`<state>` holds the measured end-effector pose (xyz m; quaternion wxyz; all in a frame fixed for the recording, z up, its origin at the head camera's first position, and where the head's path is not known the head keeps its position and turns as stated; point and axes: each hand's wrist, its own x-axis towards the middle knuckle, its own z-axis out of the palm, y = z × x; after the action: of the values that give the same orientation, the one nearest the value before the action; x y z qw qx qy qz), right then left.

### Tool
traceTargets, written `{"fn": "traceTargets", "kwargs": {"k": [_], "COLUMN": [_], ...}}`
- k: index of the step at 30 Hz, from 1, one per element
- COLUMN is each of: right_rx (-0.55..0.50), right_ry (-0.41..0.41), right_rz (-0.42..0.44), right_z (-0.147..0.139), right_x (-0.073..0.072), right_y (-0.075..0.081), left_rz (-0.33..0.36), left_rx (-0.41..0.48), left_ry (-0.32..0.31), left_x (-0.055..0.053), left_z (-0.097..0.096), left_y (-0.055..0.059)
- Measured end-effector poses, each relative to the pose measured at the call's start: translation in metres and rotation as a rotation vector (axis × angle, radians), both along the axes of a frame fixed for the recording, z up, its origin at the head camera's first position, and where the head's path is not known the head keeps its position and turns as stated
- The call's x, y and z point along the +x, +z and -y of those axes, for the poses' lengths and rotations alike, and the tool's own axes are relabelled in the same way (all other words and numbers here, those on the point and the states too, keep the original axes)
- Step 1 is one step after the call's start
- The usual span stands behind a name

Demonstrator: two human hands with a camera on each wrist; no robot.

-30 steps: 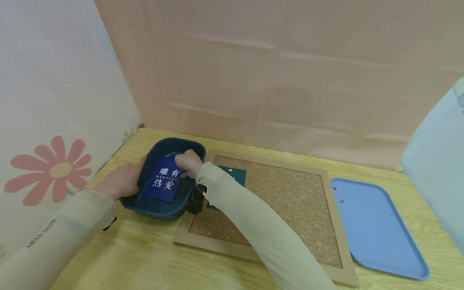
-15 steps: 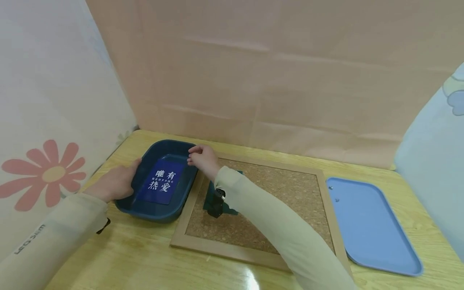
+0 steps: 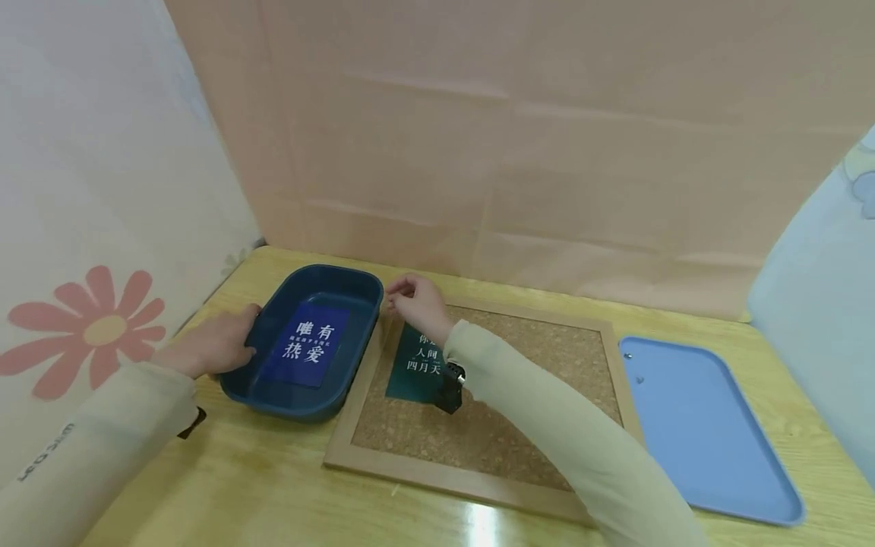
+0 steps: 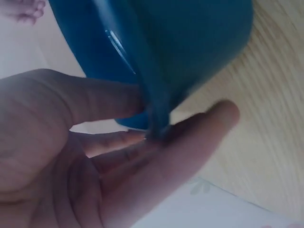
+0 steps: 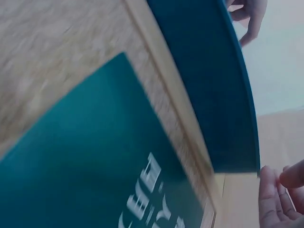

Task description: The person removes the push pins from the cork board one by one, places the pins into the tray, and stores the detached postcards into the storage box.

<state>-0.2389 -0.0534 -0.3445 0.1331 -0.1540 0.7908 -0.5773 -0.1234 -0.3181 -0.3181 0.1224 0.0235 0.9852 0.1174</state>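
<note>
My left hand (image 3: 215, 338) grips the near-left rim of a dark blue plastic basin (image 3: 339, 284); in the left wrist view the thumb lies inside the wall and the fingers outside. Flat in the basin is a purple-blue card (image 3: 311, 346) with white Chinese characters. Just off the basin's right rim is my right hand (image 3: 419, 305), fingers loosely bent over the board's far-left corner. In the right wrist view its thumb and fingertips (image 5: 267, 183) come close together with nothing visible between them. Below that hand, a dark green card (image 3: 409, 384) lies on the cork board (image 3: 540, 334), its top partly hidden.
A light blue tray (image 3: 718, 433) with small shiny metal bits near its far-left corner stands right of the board. Behind the wooden table (image 3: 273, 486) rises a tan paper wall (image 3: 547, 190), with a flowered white sheet (image 3: 102, 190) on the left.
My right hand has come out of the basin and moved right, over the board's far-left corner. The purple-blue card stays in the basin. My left hand keeps hold of the basin's rim.
</note>
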Motion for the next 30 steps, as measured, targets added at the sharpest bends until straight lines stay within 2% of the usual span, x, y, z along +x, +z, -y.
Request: {"fn": "traceTargets", "kwargs": {"k": [3, 5, 8, 12, 15, 24, 30], "right_rx": [0.046, 0.068, 0.117, 0.190, 0.235, 0.296, 0.320], "right_ry": [0.001, 0.011, 0.027, 0.029, 0.015, 0.020, 0.026], "right_rz": [-0.053, -0.056, -0.056, -0.086, -0.113, -0.121, -0.139], "right_z": [-0.010, -0.016, -0.023, -0.032, -0.037, -0.046, -0.052], "right_x": [-0.004, -0.007, -0.008, -0.010, -0.011, -0.011, -0.011], "right_y": [-0.002, -0.003, -0.004, -0.006, -0.008, -0.009, -0.011], "left_rz": [-0.040, -0.080, -0.197, -0.373, -0.436, -0.497, -0.474], "left_rx": [-0.069, -0.114, -0.176, -0.198, -0.184, -0.129, -0.036], "left_ry": [0.006, 0.024, 0.042, 0.008, -0.032, -0.100, -0.093], "left_x": [-0.001, 0.000, 0.004, 0.007, 0.007, 0.009, 0.012], "left_z": [-0.003, -0.007, -0.016, -0.031, -0.041, -0.070, -0.094], "left_y": [0.004, 0.007, 0.009, 0.010, 0.011, 0.012, 0.014]}}
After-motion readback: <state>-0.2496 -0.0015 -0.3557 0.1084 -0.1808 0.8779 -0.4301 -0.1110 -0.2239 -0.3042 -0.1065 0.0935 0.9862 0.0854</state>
